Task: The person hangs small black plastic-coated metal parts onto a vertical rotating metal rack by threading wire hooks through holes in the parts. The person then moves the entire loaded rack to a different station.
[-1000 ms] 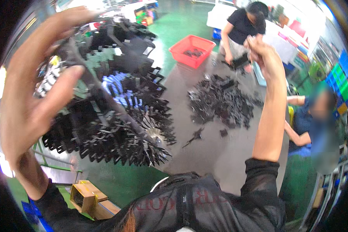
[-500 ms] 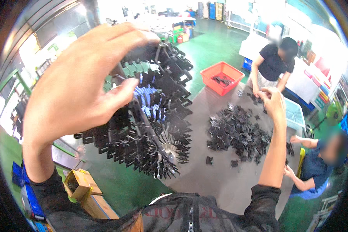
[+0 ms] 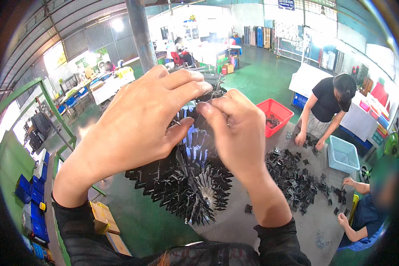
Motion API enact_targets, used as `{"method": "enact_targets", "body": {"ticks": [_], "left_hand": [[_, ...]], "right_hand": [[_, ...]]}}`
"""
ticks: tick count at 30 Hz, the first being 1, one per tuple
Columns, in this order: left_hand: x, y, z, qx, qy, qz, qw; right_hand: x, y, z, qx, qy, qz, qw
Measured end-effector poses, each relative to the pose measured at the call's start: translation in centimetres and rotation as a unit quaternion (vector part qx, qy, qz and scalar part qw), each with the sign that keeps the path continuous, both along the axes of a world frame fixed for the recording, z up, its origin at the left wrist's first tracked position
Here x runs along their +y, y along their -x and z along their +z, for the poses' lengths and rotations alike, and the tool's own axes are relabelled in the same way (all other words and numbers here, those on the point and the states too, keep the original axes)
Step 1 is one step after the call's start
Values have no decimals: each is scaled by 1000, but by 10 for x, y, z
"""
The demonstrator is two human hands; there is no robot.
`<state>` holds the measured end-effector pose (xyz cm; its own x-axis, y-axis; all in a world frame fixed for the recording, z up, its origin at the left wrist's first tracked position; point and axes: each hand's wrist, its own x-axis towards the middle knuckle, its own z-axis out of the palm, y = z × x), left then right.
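Note:
A tall rack (image 3: 186, 177) hung with many small black plastic parts stands right in front of me. My left hand (image 3: 137, 128) is raised before its upper part, thumb and fingers curled close to the black parts. My right hand (image 3: 237, 133) is beside it, fingertips pinched at the same spot near the top of the rack (image 3: 204, 104). Whether a part sits between the fingers is hidden. A heap of loose black parts (image 3: 297, 177) lies on the grey work surface to the right.
A red bin (image 3: 275, 113) with black parts sits past the heap. A light blue basket (image 3: 343, 155) stands at the right. One person in a black top (image 3: 328, 104) bends over the heap; another person (image 3: 368, 204) sits at the lower right. A steel column (image 3: 139, 33) rises behind.
My right hand came back from the heap on the right and joined my left hand at the top of the rack. My view tilted upward.

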<state>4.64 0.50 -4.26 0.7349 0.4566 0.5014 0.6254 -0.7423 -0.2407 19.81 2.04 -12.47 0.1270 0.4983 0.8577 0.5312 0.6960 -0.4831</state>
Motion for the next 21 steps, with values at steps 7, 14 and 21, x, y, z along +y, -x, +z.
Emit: {"method": "enact_targets", "body": {"ticks": [7,14,21], "left_hand": [[1,1,-1,-9,-1,-28,1000],[3,-5,-5,-1,-42,-78,996],[5,-11,-7,2,-56,-93,994]], "right_hand": [[-1,-32,14,45,132,258,956],[-16,-50,25,-19,193,252,948],[-22,-49,11,-70,59,104,990]]}}
